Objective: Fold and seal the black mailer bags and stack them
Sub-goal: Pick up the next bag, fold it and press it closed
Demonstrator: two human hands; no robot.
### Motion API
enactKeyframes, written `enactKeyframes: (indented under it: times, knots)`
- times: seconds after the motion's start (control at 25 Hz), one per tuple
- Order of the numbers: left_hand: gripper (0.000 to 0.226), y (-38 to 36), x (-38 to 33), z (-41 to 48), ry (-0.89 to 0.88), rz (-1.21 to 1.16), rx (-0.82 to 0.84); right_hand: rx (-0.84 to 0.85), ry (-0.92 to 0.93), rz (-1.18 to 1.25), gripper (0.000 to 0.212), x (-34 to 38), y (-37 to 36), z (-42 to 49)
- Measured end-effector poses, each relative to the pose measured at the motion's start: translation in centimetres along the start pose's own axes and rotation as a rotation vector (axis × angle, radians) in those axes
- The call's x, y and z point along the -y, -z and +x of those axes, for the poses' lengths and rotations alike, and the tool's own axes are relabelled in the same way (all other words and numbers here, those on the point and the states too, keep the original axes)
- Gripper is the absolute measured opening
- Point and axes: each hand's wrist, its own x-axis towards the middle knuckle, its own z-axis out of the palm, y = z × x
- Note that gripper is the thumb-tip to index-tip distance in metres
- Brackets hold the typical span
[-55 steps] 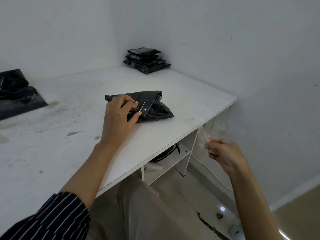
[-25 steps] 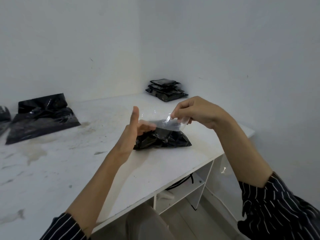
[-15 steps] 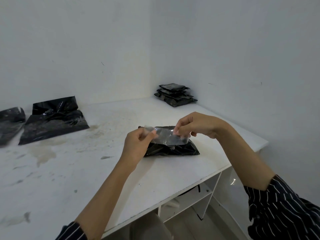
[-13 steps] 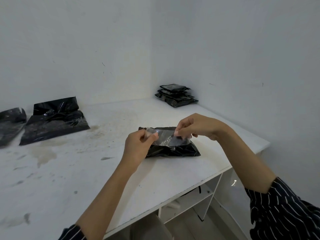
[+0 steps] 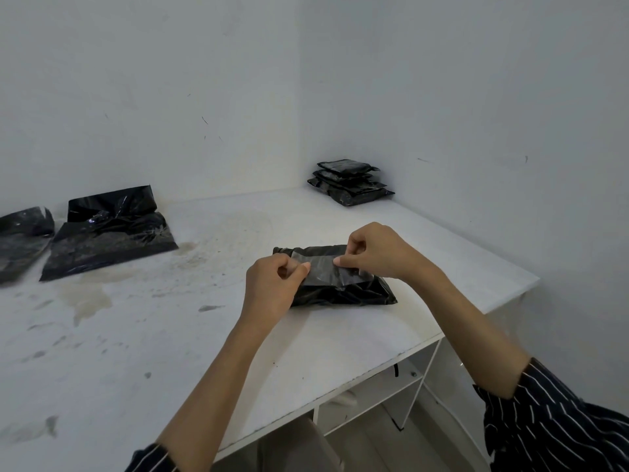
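A folded black mailer bag (image 5: 343, 291) lies on the white table (image 5: 143, 335) near its right front corner. Stretched across the bag's top is a strip of clear tape (image 5: 326, 272). My left hand (image 5: 272, 287) pinches the strip's left end. My right hand (image 5: 377, 252) pinches its right end, with the fingers down on the bag. A stack of sealed folded black bags (image 5: 350, 182) sits in the far corner against the wall. Unfolded black bags (image 5: 109, 229) lie flat at the far left.
Another flat black bag (image 5: 20, 240) is cut off by the left edge. Walls close the table at the back and right. The table's front edge runs diagonally, with open shelving (image 5: 377, 396) below it. Stains mark the tabletop.
The tape strip, held up in the air between both hands a second ago, has come down onto the folded bag. Both hands lowered with it.
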Motion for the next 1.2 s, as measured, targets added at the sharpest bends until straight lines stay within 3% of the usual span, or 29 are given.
enactKeyframes:
  times: [0.52, 0.8, 0.96, 1.2]
  knots:
    - [0.03, 0.1, 1.2, 0.2, -0.005, -0.009, 0.088, -0.064, 0.071, 0.065, 0.024, -1.4, -1.4, -0.7]
    - [0.041, -0.3, 1.1, 0.3, -0.041, 0.135, 0.017, -0.172, 0.079, -0.126, 0.026, -0.5, -2.5, -0.9]
    - [0.046, -0.5, 1.2, 0.5, -0.056, 0.161, -0.009, -0.242, 0.001, -0.294, 0.039, -0.6, -1.7, -0.8]
    - [0.045, -0.7, 0.9, 0.0, -0.047, 0.136, -0.037, -0.211, -0.06, 0.196, 0.03, -3.8, -1.4, -1.1]
